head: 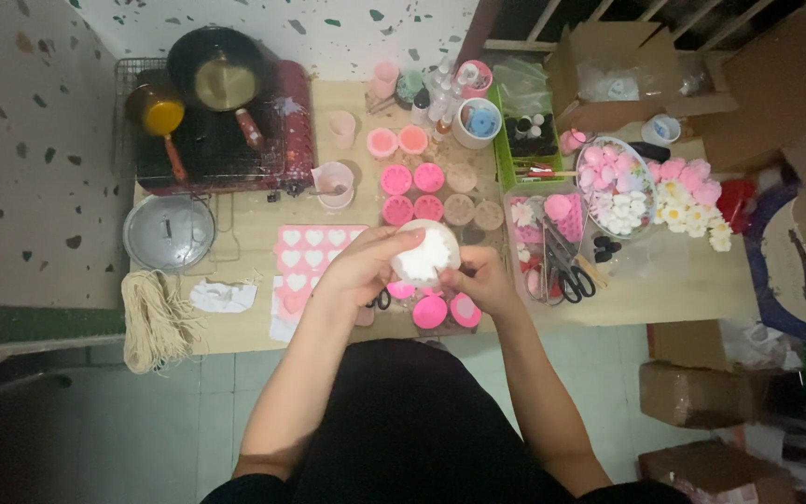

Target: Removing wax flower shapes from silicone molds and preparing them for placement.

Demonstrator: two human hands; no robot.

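My left hand (363, 266) and my right hand (480, 280) together hold a round white cup-like mould (424, 254) with a white piece inside, lifted above the wooden table (664, 289). My left fingers wrap its left and top rim; my right fingers pinch its lower right edge. Right below it lie round pink moulds (430, 312). A pink heart-shaped mould tray (305, 250) lies just left of my left hand. Black scissor handles (381, 301) peek from under my left wrist.
Rows of round pink and beige moulds (428, 191) sit behind my hands. A stove rack with pans (207, 112) and a metal lid (169, 231) stand at left, a bundle of wicks (153, 322) at the edge. Scissors (566, 271), a bowl of pink and white flowers (619, 187) and boxes lie right.
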